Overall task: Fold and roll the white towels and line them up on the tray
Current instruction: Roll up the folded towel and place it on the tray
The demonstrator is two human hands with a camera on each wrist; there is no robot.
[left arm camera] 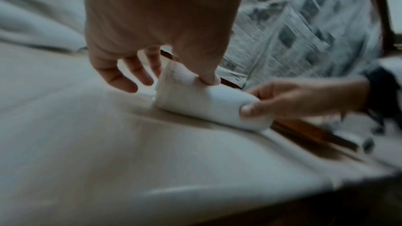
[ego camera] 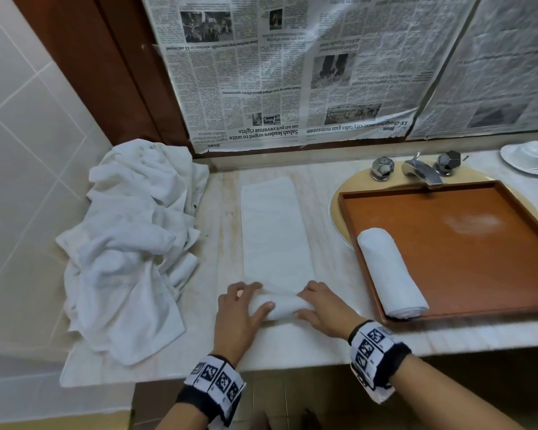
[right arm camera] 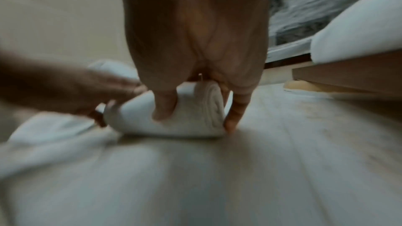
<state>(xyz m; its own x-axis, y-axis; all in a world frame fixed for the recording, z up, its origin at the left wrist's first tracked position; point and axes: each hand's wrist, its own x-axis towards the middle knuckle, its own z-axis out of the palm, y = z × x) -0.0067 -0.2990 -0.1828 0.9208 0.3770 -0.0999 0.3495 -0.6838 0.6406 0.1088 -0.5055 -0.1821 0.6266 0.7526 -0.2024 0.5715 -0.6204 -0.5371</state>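
A folded white towel lies as a long strip on the marble counter, and its near end is wound into a short roll. My left hand grips the roll's left end, thumb pressed into it. My right hand grips the right end, with the thumb in front and the fingers behind; the spiral end of the roll shows there. To the right a brown tray holds one finished rolled towel along its left side.
A heap of loose white towels fills the counter's left end against the tiled wall. The tray sits over a sink with a faucet and two knobs. A white dish stands far right. Newspaper covers the back wall.
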